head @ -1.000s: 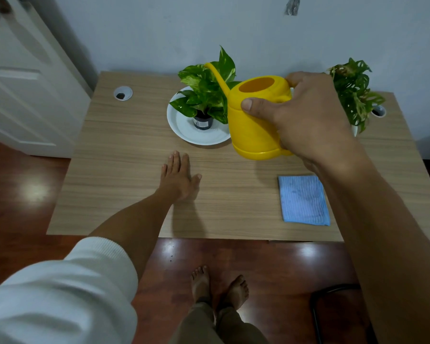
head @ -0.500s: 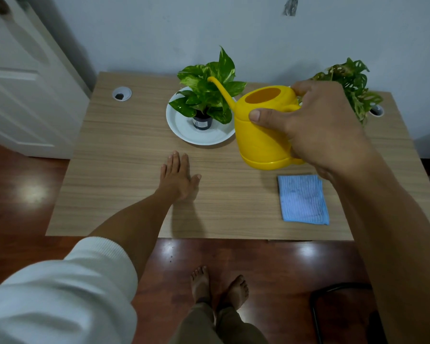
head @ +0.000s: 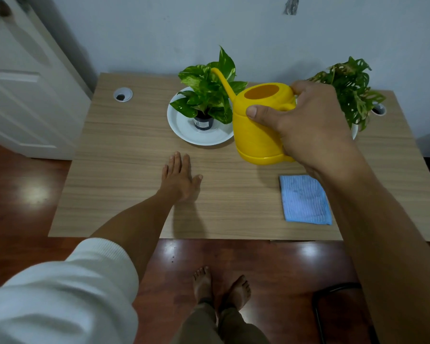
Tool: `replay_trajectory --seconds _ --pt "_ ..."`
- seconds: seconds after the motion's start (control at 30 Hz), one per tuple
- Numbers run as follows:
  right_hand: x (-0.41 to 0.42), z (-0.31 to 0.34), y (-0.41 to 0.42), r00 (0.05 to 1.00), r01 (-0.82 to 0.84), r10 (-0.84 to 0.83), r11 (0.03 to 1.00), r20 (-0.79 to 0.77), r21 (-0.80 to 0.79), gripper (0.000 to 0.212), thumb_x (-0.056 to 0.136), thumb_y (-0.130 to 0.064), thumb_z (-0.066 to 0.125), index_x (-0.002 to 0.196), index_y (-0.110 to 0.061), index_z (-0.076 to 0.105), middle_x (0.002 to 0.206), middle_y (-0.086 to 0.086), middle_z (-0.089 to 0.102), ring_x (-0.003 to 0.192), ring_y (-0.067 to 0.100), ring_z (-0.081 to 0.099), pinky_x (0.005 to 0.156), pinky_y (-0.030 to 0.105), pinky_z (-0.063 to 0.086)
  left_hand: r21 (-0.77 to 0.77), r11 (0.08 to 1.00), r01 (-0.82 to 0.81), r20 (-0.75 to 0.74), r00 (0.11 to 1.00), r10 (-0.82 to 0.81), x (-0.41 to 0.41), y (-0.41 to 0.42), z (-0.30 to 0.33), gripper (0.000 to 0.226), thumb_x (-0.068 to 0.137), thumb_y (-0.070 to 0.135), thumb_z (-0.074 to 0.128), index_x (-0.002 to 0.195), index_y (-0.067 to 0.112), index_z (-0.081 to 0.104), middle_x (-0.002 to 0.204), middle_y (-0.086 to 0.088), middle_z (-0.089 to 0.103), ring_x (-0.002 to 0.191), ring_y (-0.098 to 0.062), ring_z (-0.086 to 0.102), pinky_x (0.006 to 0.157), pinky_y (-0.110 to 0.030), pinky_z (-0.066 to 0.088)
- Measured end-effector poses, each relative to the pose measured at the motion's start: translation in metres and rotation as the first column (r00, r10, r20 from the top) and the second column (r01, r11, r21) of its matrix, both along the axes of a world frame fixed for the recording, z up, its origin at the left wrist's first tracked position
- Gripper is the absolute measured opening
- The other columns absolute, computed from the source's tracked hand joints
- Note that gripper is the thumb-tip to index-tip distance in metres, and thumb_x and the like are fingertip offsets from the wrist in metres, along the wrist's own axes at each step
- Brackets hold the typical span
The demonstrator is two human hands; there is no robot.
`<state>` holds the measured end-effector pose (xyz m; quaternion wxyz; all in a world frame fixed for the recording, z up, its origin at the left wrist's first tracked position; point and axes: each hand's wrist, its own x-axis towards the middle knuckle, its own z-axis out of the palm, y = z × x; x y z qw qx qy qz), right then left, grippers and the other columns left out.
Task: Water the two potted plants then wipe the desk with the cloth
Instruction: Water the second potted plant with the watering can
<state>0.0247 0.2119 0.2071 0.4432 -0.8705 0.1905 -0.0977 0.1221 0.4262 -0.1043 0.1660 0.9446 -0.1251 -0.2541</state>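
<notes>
- Yellow plastic watering can [head: 261, 130] is hanging over the wooden desk [head: 124, 155], right hand [head: 308, 125] clenching its handle, spout among the left potted plant's [head: 209, 95] leaves.
- Left hand [head: 178, 177] is lying flat, fingers spread.
- Watering is only beginning, seemingly; folded blue cloth [head: 304, 198] is waiting unused.

R hand [head: 310, 125] holds yellow can [head: 261, 135] w/ spout over L plant [head: 209, 95].

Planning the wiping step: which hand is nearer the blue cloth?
Right. The right hand holds the watering can just behind the blue cloth; the left hand lies flat, well to its left.
</notes>
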Motion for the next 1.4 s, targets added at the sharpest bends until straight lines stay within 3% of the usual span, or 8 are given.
replay_trajectory --seconds 0.23,0.4,0.6,0.83,0.97,1.1,1.23,1.4 --pt "-0.004 0.002 0.007 0.997 -0.079 0.078 0.995 0.016 0.057 0.026 0.081 -0.04 0.086 0.077 -0.037 0.06 0.075 -0.023 0.061 0.063 -0.021 0.058 0.049 0.004 0.041 -0.008 1.0 -0.005 0.01 1.0 0.005 -0.001 0.001 -0.001 0.088 0.1 0.066 0.031 0.163 0.021 -0.011 0.17 -0.009 -0.022 0.157 -0.024 -0.023 0.126 -0.046 -0.011" --pt "-0.008 0.005 0.004 0.994 -0.105 0.105 0.99 0.013 0.092 0.027 0.08 -0.041 0.086 0.077 -0.039 0.06 0.074 -0.03 0.058 0.064 -0.026 0.056 0.055 0.017 0.045 -0.017 1.0 0.003 0.008 1.0 -0.003 0.0 0.002 -0.001 0.089 0.1 0.067 0.031 0.163 0.022 -0.011 0.169 -0.009 -0.023 0.156 -0.024 -0.023 0.127 -0.047 -0.01" --pt "-0.014 0.016 0.001 0.989 -0.148 0.148 0.988 0.009 0.036 0.036 0.082 -0.037 0.085 0.075 -0.043 0.05 0.077 -0.029 0.052 0.06 -0.032 0.05 0.048 -0.003 0.037 -0.01 1.0 0.004 -0.002 1.0 -0.004 0.0 0.002 0.002 0.089 0.1 0.066 0.031 0.163 0.021 -0.012 0.169 -0.009 -0.023 0.156 -0.024 -0.024 0.127 -0.046 -0.011" --pt "-0.01 0.011 -0.006 0.993 -0.116 0.116 0.993 0.002 -0.016 0.035 0.08 -0.045 0.085 0.076 -0.044 0.05 0.082 -0.026 0.055 0.074 -0.007 0.056 0.066 0.022 0.049 -0.005 1.0 0.01 -0.014 1.0 -0.01 -0.001 0.002 0.006 0.089 0.101 0.066 0.032 0.163 0.02 -0.013 0.169 -0.009 -0.024 0.156 -0.024 -0.024 0.127 -0.046 -0.011" --pt "-0.008 0.009 -0.003 0.995 -0.099 0.099 0.995 0.005 0.001 0.037 0.08 -0.042 0.085 0.074 -0.041 0.049 0.08 -0.027 0.052 0.065 -0.018 0.056 0.056 0.006 0.042 -0.006 1.0 0.007 -0.017 1.0 -0.007 0.0 0.002 0.004 0.089 0.101 0.066 0.031 0.163 0.021 -0.013 0.169 -0.009 -0.025 0.156 -0.023 -0.025 0.127 -0.046 -0.011" --pt "-0.004 0.005 0.001 0.997 -0.077 0.077 0.997 -0.005 0.01 0.031 0.079 -0.043 0.087 0.078 -0.037 0.056 0.081 -0.022 0.06 0.071 -0.008 0.058 0.058 0.013 0.04 -0.005 1.0 0.003 -0.005 1.0 -0.003 0.001 0.002 0.001 0.089 0.1 0.066 0.032 0.163 0.021 -0.012 0.169 -0.008 -0.023 0.156 -0.024 -0.024 0.127 -0.047 -0.011" --pt "-0.003 0.005 0.007 0.995 -0.094 0.094 0.996 -0.015 0.001 0.031 0.079 -0.042 0.087 0.076 -0.036 0.057 0.079 -0.023 0.059 0.064 -0.021 0.057 0.051 0.0 0.038 -0.014 1.0 -0.007 -0.001 1.0 0.007 0.0 0.001 0.003 0.089 0.1 0.065 0.033 0.163 0.021 -0.011 0.17 -0.009 -0.022 0.157 -0.024 -0.023 0.127 -0.047 -0.01" --pt "-0.002 0.005 0.011 0.995 -0.092 0.093 0.995 -0.032 0.024 0.027 0.078 -0.043 0.087 0.087 -0.035 0.063 0.083 -0.021 0.063 0.073 -0.008 0.06 0.06 0.012 0.043 -0.012 1.0 -0.002 0.003 1.0 0.002 0.0 0.002 0.003 0.089 0.101 0.065 0.032 0.163 0.02 -0.012 0.17 -0.01 -0.022 0.157 -0.024 -0.022 0.127 -0.047 -0.01"
